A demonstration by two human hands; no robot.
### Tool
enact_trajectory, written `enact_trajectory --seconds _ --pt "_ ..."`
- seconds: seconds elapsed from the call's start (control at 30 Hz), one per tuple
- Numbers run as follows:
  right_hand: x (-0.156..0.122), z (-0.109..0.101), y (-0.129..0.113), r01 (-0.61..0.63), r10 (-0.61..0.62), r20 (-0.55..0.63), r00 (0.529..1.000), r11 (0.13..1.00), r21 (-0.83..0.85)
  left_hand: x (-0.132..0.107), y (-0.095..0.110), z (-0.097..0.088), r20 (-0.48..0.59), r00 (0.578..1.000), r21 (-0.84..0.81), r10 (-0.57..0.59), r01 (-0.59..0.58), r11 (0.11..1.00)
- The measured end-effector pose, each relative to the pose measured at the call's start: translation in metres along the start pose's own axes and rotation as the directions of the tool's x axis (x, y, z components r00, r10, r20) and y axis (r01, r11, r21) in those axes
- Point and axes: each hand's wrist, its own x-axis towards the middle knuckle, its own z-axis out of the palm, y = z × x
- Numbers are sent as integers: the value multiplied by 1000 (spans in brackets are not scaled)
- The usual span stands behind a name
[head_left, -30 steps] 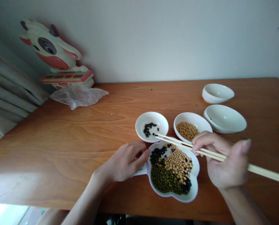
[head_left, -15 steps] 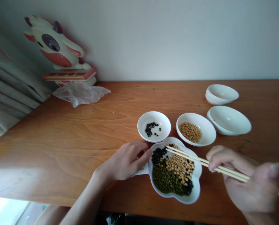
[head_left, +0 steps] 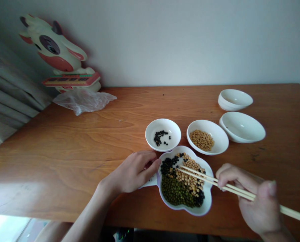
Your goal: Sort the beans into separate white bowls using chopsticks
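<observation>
A person's right hand [head_left: 258, 203], clamped on chopsticks [head_left: 238, 192], points them over mixed beans [head_left: 176, 191] in a dish [head_left: 208, 196], ahead and left of the grip; the left hand [head_left: 132, 173] covers the dish's handle [head_left: 150, 182], its hold hidden. Beyond stand white bowls [head_left: 173, 134], then a toy cow [head_left: 61, 50].

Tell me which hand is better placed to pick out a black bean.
Likely the right hand: it holds the chopsticks, tips near black beans; the left hand lies over the handle of the dish.
</observation>
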Motion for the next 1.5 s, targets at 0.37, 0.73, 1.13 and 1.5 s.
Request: enact_trajectory --seconds 0.37,0.73,1.13,1.5 --pt "0 2 6 11 -10 -30 999 1000 11 0 -1 1 -10 1000 -13 2 -2 1000" --pt "8 -13 0 -52 52 -59 997 999 -5 0 -2 1 -11 1000 4 9 -8 1000" --pt "4 -10 6 -54 54 -12 998 999 -6 1 -1 0 -6 1000 -6 16 -16 1000" --pt "4 -13 5 -18 15 -104 994 1000 -24 0 -1 1 -11 1000 4 10 -10 1000"
